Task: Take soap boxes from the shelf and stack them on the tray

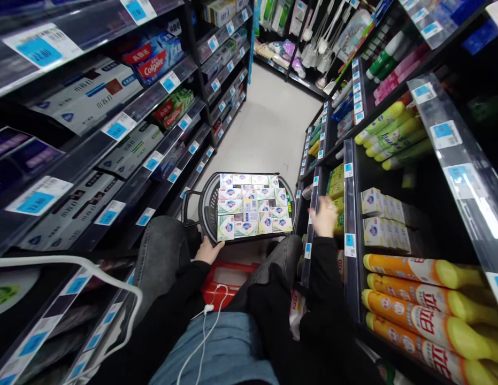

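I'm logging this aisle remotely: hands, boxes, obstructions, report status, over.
Left hand at near rim of black basket. Right hand by yellow-green packs, grip unclear. White printed boxes packed in basket. Shelf rail close beside right hand.

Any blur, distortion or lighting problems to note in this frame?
Head view: wide-angle distortion, with the left shelving splaying toward the edge; head view: right hand slightly blurred, white boxes crisper; head view: large price tag at upper left soft, its fine print unreadable; head view: deep shadow inside the right shelving.
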### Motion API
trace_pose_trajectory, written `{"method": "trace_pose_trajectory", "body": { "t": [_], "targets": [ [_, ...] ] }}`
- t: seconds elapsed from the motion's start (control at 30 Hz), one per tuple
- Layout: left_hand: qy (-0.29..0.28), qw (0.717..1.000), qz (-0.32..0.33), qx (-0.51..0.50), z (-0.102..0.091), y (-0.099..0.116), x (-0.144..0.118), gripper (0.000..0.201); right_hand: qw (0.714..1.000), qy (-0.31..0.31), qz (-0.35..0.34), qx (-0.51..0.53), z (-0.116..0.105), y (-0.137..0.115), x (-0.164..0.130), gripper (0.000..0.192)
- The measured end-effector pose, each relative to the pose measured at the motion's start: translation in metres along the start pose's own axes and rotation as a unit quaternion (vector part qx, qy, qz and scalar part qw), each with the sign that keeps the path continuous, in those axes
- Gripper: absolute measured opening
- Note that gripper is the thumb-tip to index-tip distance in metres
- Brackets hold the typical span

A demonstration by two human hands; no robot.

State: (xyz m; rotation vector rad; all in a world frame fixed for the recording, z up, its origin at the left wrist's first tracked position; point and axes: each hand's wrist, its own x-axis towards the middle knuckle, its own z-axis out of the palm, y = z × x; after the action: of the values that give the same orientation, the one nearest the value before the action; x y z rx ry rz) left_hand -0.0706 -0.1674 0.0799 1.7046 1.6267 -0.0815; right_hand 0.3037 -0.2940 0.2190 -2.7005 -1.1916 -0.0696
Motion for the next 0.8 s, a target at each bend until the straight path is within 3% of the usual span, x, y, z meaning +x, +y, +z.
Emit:
{"method": "trace_pose_trajectory", "body": {
  "t": [0.07, 0.1, 0.17, 0.27, 0.33, 0.43, 0.57, 0.63, 0.7, 0.73, 0.8],
  "targets": [
    [0.01, 0.995, 0.046, 0.085, -0.018, -0.016, -0.024, 0.074, 0.977, 0.165, 0.134, -0.035, -0.044, 0.034, 0.024, 0.05],
    [0.03, 0.989, 0.065, 0.128, -0.028, -0.025, -0.035, 0.074, 0.955, 0.214, 0.196, -0.065, -0.061, 0.053, 0.037, 0.051],
    [0.091, 0.973, 0.064, 0.2, -0.046, -0.043, -0.056, 0.073, 0.927, 0.226, 0.284, -0.1, -0.078, 0.085, 0.062, 0.057],
    [0.152, 0.958, -0.039, 0.238, -0.064, -0.067, -0.069, 0.078, 0.934, 0.164, 0.292, -0.128, -0.076, 0.111, 0.085, 0.061],
    [0.153, 0.96, -0.093, 0.215, -0.068, -0.077, -0.069, 0.084, 0.935, 0.168, 0.278, -0.143, -0.07, 0.113, 0.089, 0.058],
    [0.143, 0.969, -0.099, 0.175, -0.069, -0.082, -0.063, 0.088, 0.932, 0.209, 0.258, -0.145, -0.067, 0.103, 0.084, 0.05],
    [0.134, 0.973, -0.098, 0.161, -0.072, -0.077, -0.058, 0.089, 0.943, 0.24, 0.214, -0.091, -0.08, 0.082, 0.081, 0.049],
    [0.13, 0.974, -0.1, 0.156, -0.073, -0.077, -0.058, 0.089, 0.936, 0.285, 0.204, 0.011, -0.09, 0.065, 0.08, 0.047],
    [0.129, 0.975, -0.1, 0.152, -0.073, -0.08, -0.057, 0.089, 0.904, 0.312, 0.188, 0.222, -0.102, 0.041, 0.075, 0.04],
    [0.13, 0.975, -0.099, 0.15, -0.072, -0.082, -0.056, 0.09, 0.871, 0.289, 0.166, 0.36, -0.107, 0.027, 0.069, 0.035],
    [0.136, 0.975, -0.093, 0.147, -0.07, -0.086, -0.054, 0.091, 0.755, 0.176, 0.112, 0.622, -0.117, -0.007, 0.051, 0.026]
  ]
}}
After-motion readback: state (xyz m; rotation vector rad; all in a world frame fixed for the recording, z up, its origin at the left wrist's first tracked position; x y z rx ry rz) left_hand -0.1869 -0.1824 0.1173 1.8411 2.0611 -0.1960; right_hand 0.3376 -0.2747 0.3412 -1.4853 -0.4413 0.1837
